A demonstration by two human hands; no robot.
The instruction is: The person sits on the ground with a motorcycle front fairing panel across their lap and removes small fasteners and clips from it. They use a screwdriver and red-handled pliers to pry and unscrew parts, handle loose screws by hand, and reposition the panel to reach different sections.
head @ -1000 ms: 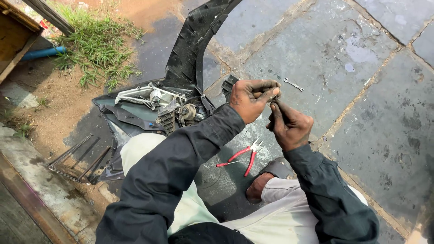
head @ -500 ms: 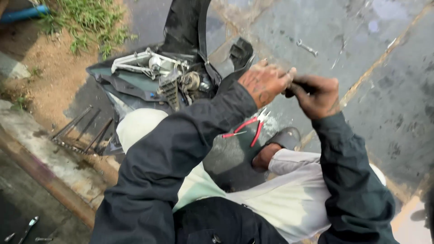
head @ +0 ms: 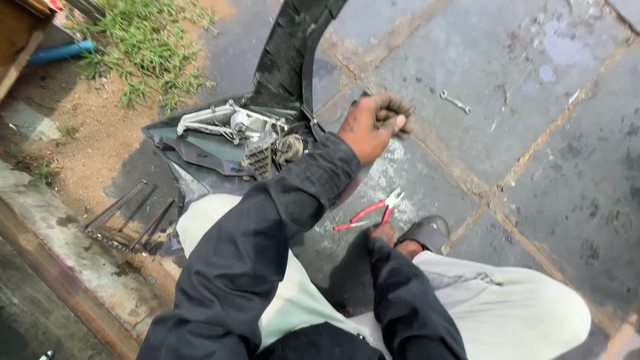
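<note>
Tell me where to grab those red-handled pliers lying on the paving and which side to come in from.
Take the red-handled pliers by the two red handles, which splay towards the person, with the pale metal nose pointing away. They lie flat on the stone paving, so come from above and close around both handles together. The right hand is right beside the handle ends; the left hand is raised and closed in a fist.

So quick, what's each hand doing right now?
Left hand: raised, fingers curled shut; what it grips, if anything, cannot be told.
Right hand: down at the red-handled metal pliers, touching them; open or closed cannot be told.
</note>
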